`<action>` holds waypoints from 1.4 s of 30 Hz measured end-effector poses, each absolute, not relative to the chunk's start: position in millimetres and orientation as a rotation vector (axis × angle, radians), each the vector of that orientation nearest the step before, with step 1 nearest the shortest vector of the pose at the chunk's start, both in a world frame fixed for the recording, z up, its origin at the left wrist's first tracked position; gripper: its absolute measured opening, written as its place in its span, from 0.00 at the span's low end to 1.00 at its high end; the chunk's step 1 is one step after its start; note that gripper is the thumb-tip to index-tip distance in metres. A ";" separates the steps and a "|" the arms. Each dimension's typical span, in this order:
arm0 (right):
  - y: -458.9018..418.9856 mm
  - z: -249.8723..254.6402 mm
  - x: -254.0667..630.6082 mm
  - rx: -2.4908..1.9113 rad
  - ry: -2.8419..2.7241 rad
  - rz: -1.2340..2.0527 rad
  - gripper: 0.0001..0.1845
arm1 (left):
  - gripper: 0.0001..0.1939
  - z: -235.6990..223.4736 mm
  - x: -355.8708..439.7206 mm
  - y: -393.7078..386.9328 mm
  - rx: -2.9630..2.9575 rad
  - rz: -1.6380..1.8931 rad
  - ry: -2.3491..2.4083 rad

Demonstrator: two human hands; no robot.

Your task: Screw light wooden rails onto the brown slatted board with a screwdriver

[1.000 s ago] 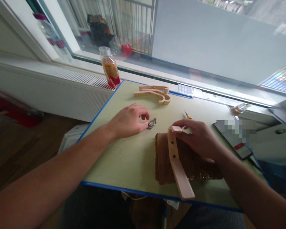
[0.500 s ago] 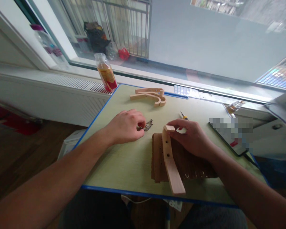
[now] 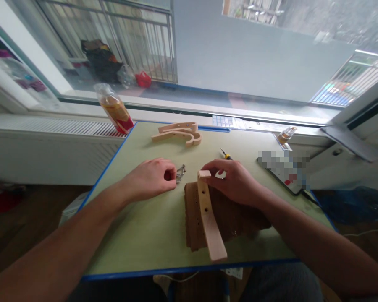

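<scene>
Likely light, stiff wooden hook (image 3: 213, 235) | best held at curved end, where right hand (image 3: 236, 182) pinches | left hand (image 3: 151, 179), beside screws (image 3: 181, 171): fingertips together, contents unclear

Wooden hook (image 3: 211, 228) across a brown block (image 3: 239, 214)

The hook is pale and smooth, with two round, dark holes. Its curled end points to the far side; its straight, flat end reaches past the block's near edge. The block lies flat on the desk (image 3: 138, 235), tiny holes dotting its left part. Just beyond its far left corner, thin metal fasteners (image 3: 181, 172) lie in a small, loose heap.
</scene>
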State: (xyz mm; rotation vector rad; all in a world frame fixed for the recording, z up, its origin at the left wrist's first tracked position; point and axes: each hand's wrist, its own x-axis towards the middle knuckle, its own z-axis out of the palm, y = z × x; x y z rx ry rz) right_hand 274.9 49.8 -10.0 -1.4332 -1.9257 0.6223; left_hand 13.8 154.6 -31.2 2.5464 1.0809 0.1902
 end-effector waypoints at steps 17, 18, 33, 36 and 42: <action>49.9 16.6 318.5 -1.416 -1.917 0.536 0.22 | 0.09 -4.9 25.9 117.5 2.190 0.801 1.102; 51.1 18.4 320.9 -1.440 -1.862 0.515 0.20 | 0.08 -2.6 26.7 112.3 2.168 0.841 1.077; 11.2 36.7 272.7 -1.213 -1.926 0.547 0.08 | 0.04 22.3 45.8 61.1 2.102 0.959 0.816; 13.4 32.8 275.3 -1.256 -1.854 0.603 0.07 | 0.04 15.4 48.0 57.6 2.023 1.008 0.818; 12.3 30.5 270.0 -1.323 -1.696 0.825 0.11 | 0.05 4.4 53.5 52.5 1.865 1.057 0.798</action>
